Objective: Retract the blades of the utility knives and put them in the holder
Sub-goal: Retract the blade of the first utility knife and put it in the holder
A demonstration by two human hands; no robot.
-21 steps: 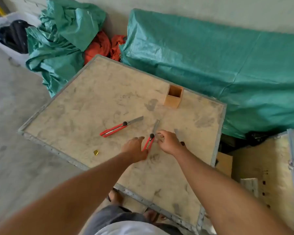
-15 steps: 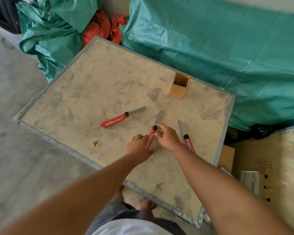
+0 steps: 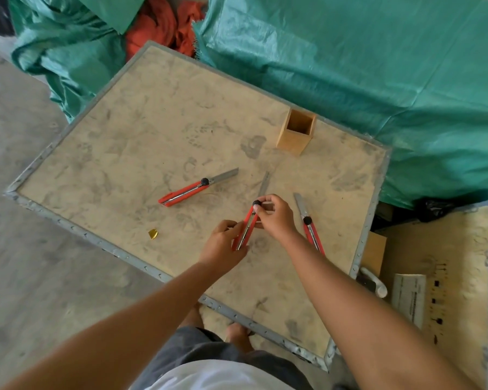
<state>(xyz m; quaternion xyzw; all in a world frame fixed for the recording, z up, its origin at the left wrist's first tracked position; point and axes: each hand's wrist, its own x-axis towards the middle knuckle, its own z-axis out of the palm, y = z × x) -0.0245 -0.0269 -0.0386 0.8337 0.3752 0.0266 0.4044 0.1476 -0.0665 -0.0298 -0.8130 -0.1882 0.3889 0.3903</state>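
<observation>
Three red utility knives with their blades out are at the wooden crate top (image 3: 141, 142). I hold the middle knife (image 3: 248, 225) in both hands: my left hand (image 3: 223, 244) grips the rear of its red handle, and my right hand (image 3: 275, 216) pinches the black slider knob at the front. Its blade points away toward the holder. Another knife (image 3: 193, 188) lies to the left, and the third knife (image 3: 309, 223) lies just right of my right hand. The small square wooden holder (image 3: 295, 133) stands upright at the far side with nothing in it.
A small gold-coloured scrap (image 3: 153, 234) lies near the crate's front-left edge. Green tarpaulin (image 3: 378, 80) covers bulky things behind and to the right; orange cloth (image 3: 164, 26) lies behind. A second wooden crate (image 3: 448, 263) stands lower right. My feet show under the front edge.
Both hands have closed on the middle knife and raised it slightly off the board. The camera has tilted, so the scene sits differently in the frame.
</observation>
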